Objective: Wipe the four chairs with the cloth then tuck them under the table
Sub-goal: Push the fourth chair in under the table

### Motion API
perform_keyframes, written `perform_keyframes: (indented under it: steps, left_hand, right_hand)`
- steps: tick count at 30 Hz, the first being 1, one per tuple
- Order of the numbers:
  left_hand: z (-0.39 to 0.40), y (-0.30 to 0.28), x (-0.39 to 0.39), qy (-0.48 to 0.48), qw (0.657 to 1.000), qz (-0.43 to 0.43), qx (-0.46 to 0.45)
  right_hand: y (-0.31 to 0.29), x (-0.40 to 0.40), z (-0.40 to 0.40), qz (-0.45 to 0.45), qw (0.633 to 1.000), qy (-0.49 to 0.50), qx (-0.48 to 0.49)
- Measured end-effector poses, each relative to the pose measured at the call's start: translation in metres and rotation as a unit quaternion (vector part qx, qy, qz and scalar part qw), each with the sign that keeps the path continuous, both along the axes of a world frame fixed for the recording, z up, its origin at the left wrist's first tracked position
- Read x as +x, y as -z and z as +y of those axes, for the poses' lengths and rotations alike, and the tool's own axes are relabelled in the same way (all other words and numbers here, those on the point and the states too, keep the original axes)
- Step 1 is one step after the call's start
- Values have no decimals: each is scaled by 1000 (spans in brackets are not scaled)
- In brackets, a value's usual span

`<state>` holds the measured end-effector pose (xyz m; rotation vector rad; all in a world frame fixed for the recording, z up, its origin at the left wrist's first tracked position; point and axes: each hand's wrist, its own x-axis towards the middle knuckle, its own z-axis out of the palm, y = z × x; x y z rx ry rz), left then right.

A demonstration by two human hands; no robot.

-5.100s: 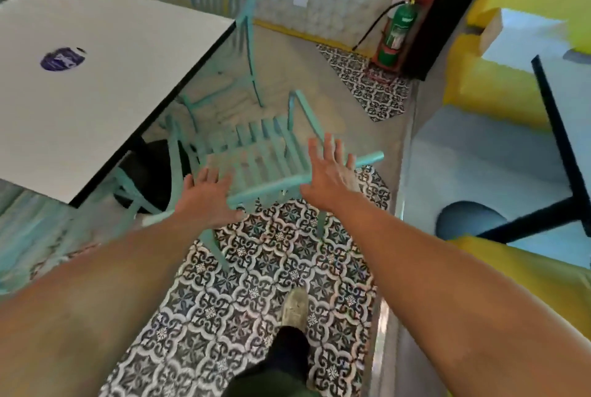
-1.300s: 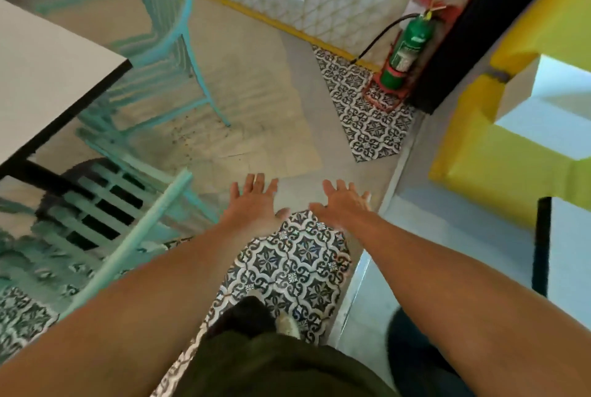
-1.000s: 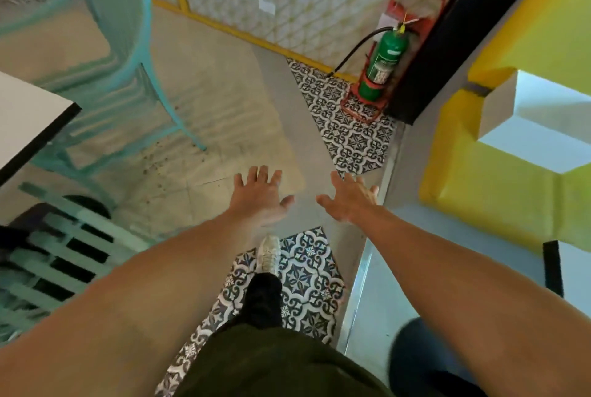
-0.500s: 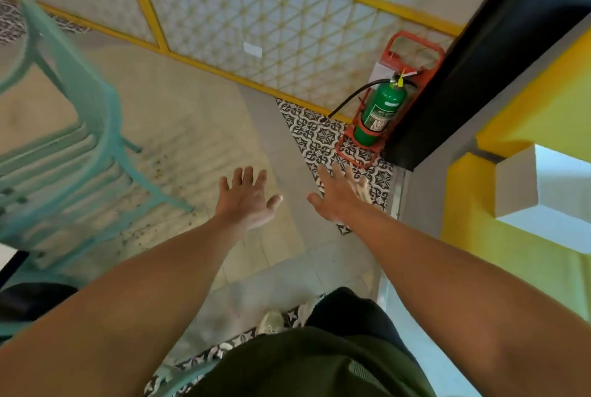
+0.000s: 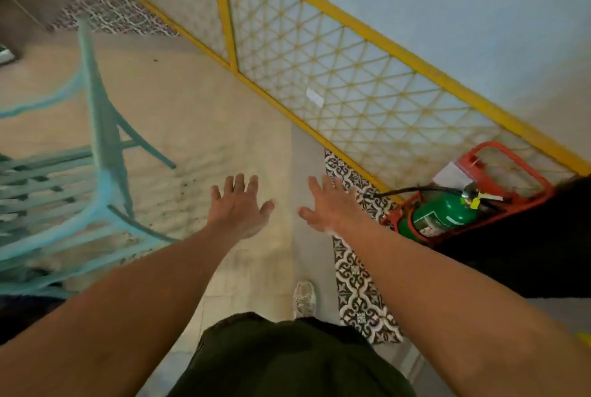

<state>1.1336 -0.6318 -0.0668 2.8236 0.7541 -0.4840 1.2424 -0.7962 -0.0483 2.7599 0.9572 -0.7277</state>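
Two hands are stretched out ahead of the person, palms down and fingers spread wide: the left hand and the right hand hang side by side over the bare floor, holding nothing and touching nothing. No cloth shows anywhere in view. The nearest task thing is a turquoise chair at about nine o'clock from the left hand, well apart from it and blurred, with its slatted seat toward the left edge. At about three o'clock from the right hand a green fire extinguisher sits in a red stand against a yellow lattice fence. The step looks like walking round to that chair; done well, it would mean turning toward nine o'clock, facing the chair squarely, and taking its back with both hands rather than one. The table is out of view.
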Motion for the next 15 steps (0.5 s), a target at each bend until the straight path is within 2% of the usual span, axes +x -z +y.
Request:
perform_keyframes:
  steps: [4,8,11,15]
  left_hand:
    - [38,-25,53,-83,996,-34,3]
    - [91,-41,80,-198,977,-68,24]
    - [143,-46,85,-290,951,-91,60]
    - [222,-39,72,-417,893,-130,104]
  right_hand:
    - [-24,76,66,-3,996,-85,16]
    - [-43,119,148,-12,981,-187,42]
    - [-47,132,223,-22,963,-262,59]
    - [-54,133,332,-43,924,-365,104]
